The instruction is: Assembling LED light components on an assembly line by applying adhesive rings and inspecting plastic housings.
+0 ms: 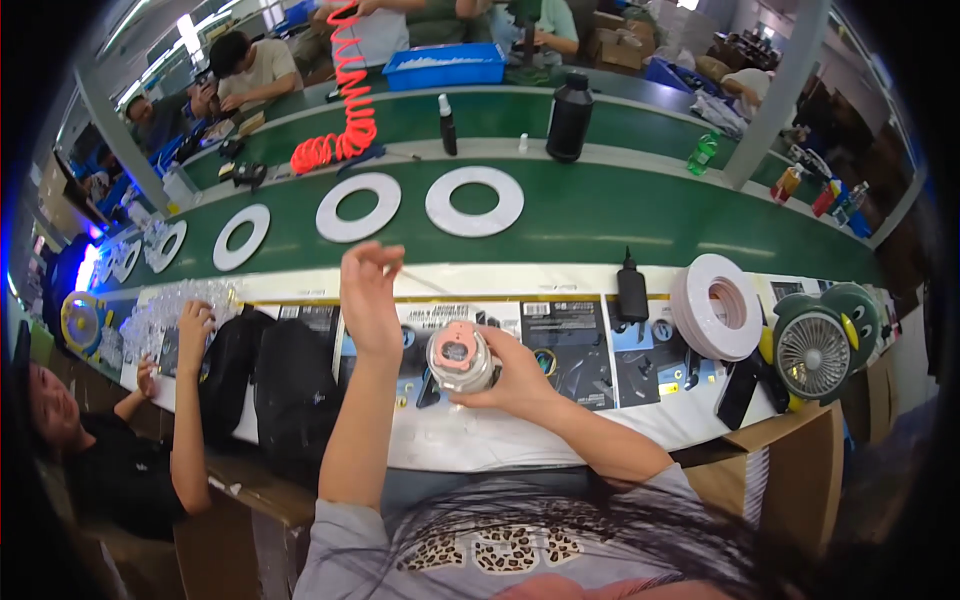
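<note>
Dark hair (610, 492) hung nearest; right grip (520, 378) clasped pink-and-clear piece (462, 358), presumably steadying it face-up; left grip (370, 298) was raised, couldn't tell if grasping

Cannot see the side of the pink-topped container (462, 364) pressed to the palm of the right hand (517, 377). Cannot confirm any pinch by the left hand (371, 285) on the thin pale strand (428, 281) beside it, too fine to follow. Cannot read the smallest print on the dark sheet (585, 368). Lose part of the gray shirt (345, 545) behind dark hair (640, 540), and, to the top edge, the head of the person in white (386, 40) across the green bench (590, 215).
</note>
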`<state>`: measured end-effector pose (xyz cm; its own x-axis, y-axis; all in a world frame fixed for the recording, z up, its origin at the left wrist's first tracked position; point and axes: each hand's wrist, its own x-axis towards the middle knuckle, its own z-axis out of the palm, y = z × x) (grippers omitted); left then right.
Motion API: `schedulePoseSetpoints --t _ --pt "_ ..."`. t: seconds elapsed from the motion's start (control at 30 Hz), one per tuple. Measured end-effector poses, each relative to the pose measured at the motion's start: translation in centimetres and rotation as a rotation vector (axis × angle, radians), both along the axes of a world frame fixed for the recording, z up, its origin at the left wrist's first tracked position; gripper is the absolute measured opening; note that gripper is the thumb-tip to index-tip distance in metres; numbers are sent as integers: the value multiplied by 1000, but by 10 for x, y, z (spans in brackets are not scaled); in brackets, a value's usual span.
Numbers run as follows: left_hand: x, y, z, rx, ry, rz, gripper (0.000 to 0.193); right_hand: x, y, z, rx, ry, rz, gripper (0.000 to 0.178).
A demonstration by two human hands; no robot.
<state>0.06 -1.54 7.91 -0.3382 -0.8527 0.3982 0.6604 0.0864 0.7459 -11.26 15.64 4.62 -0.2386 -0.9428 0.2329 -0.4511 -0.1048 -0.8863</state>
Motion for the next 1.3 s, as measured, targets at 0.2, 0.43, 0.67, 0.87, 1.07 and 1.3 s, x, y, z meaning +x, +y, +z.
schedulePoseSetpoints --t 0.2,0.43,0.67,0.87,1.07,1.3 --pt "-17 17 -54 -319 -504 330 19 -60 -4 41 -132 -446 -170 90" --pt "-24 32 -75 -789 -651 197 21 -251 -68 37 -163 -122 -747 64" --pt "-25 25 -84 -755 -729 176 22 -413 -140 17 -61 278 -1209 66" --pt "-21 19 -81 -708 -844 129 23 -445 -202 12 -12 310 -1206 65" --pt "-28 15 -81 -714 -847 131 23 -480 -216 -17 54 328 -1176 66" --pt "-23 17 -83 -661 -779 153 21 -490 -215 -30 118 356 -1137 104"
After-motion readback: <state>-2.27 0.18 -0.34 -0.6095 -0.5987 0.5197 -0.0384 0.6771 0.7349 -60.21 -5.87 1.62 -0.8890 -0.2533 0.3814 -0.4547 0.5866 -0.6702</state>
